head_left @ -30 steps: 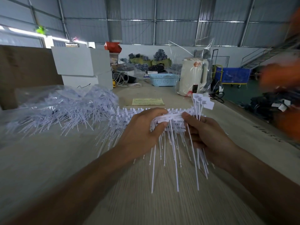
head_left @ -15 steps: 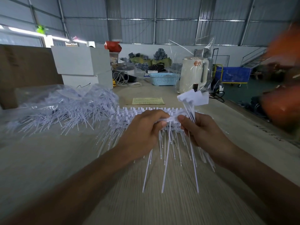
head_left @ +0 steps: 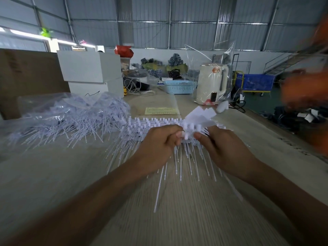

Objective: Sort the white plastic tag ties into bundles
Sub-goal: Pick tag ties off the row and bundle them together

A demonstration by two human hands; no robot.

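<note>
Ties (head_left: pixel 179 166) are held at the middle of the table (head_left: pixel 177 219), gripped between both hands just above the wood. Their square heads are lined up in a row (head_left: pixel 156 121) running left to right, and the thin tails point toward the viewer, fanned out and slanting down to the tabletop. A small bunch with flat tags (head_left: pixel 200 115) is turned the other way, its tags sticking up and away past the fingers.

The left hand (head_left: pixel 158 148) is curled, with thumb and forefinger pinched on the heads. The right hand (head_left: pixel 221 148) is likewise curled, its fingertips pinched on the same cluster, so that the two thumbs nearly meet.

A loose heap of ties in a clear bag (head_left: pixel 67 119) is spread at the left, well apart from the hands, its tails pointing many ways.

A yellow slip (head_left: pixel 162 110) is laid flat beyond the row; print is seen on it but cannot be read. Dark writing is marked near the table's right edge (head_left: pixel 294 146), also unreadable. A red emblem is carried on the white kettle (head_left: pixel 211 86), which is wrapped in clear plastic at the far right; no brand can be made out.

Bare wood is left open in front of the hands and to the lower left. The right edge of the table is close to the right forearm. White boxes (head_left: pixel 90 71) and a blue basket (head_left: pixel 179 87) are stood at the far end.
</note>
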